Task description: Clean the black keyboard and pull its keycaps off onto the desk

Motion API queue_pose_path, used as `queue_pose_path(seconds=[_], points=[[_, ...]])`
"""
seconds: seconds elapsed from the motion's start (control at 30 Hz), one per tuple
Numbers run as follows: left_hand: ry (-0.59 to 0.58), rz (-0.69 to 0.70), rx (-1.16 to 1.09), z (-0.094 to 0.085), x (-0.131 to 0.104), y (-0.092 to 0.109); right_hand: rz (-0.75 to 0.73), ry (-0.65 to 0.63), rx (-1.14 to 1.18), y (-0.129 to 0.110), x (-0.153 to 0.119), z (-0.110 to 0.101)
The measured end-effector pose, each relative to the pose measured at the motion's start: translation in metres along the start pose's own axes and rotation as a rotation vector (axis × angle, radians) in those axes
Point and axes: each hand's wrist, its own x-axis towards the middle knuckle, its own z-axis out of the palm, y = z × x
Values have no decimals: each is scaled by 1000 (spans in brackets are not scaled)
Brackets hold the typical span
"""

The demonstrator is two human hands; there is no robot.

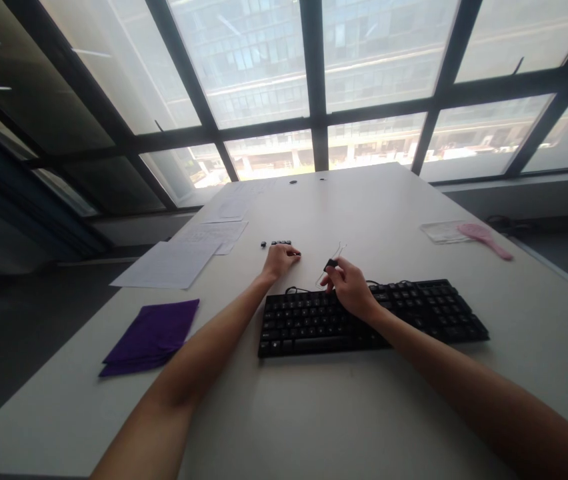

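Observation:
My right hand (pixel 351 285) is closed on a small black clip (pixel 331 265) with thin wire handles, just above the top edge of the black keyboard (pixel 314 327). To its left, my left hand (pixel 281 260) is low over the white table, its thumb and fingers pinched around a small dark piece (pixel 298 255), perhaps a keycap. Directly behind that hand stands a short row of small black pieces (pixel 281 243), partly hidden by it. A single black piece (pixel 263 245) lies a little to their left.
A folded purple cloth (pixel 151 335) lies left of my left forearm, with white paper sheets (pixel 169 264) beyond it. At the right are a pink hairbrush (pixel 479 235) and a pale packet (pixel 441 231). The table (pixel 354 207) reaches toward the windows.

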Motion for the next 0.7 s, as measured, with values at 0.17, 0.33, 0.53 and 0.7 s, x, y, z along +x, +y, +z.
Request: queue_pose_path(seconds=[0.17, 0.33, 0.53, 0.7], points=[[101, 106, 138, 12, 21, -8, 5, -14, 2, -2, 0, 0], [207, 88, 226, 20, 35, -15, 20, -17, 4, -3, 1, -1], [239, 60, 186, 23, 39, -24, 29, -31, 3, -5, 1, -1], [248, 62, 187, 24, 39, -27, 32, -26, 12, -6, 0, -1]])
